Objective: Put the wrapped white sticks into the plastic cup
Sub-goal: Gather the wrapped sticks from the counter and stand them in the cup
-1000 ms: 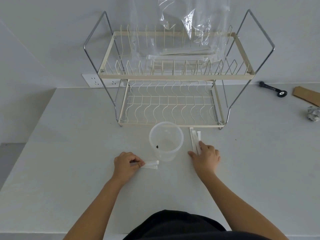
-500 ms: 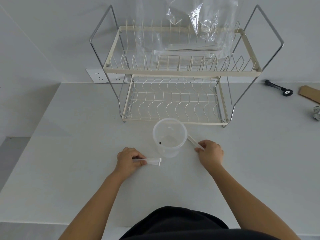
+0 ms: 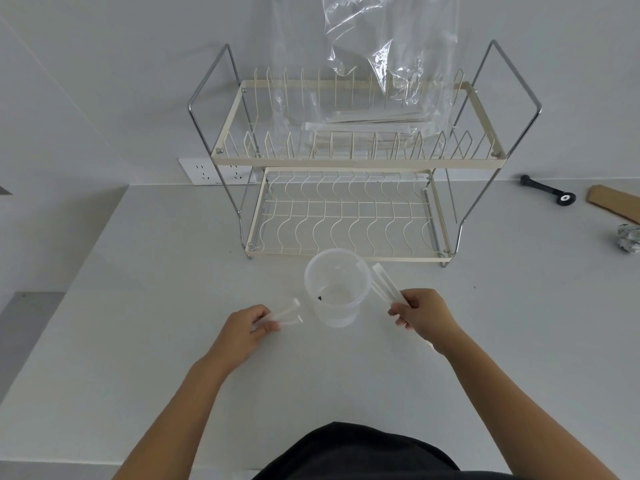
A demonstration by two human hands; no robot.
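Note:
A clear plastic cup stands upright on the white counter, just in front of the dish rack. My left hand is left of the cup and grips wrapped white sticks, lifted and blurred, their free ends pointing toward the cup. My right hand is right of the cup and holds another bunch of wrapped white sticks, which slant up and left so their tips sit beside the cup's rim. A small dark speck shows inside the cup.
A two-tier cream wire dish rack stands behind the cup, with a clear plastic bag holding more wrapped sticks on its upper tier. At the far right lie a black tool, brown cardboard and crumpled foil. A wall socket sits left of the rack.
Both hands have lifted their sticks off the counter. The right hand's bunch has swung from lying flat to slanting beside the cup's rim; the left hand's sticks now tilt upward.

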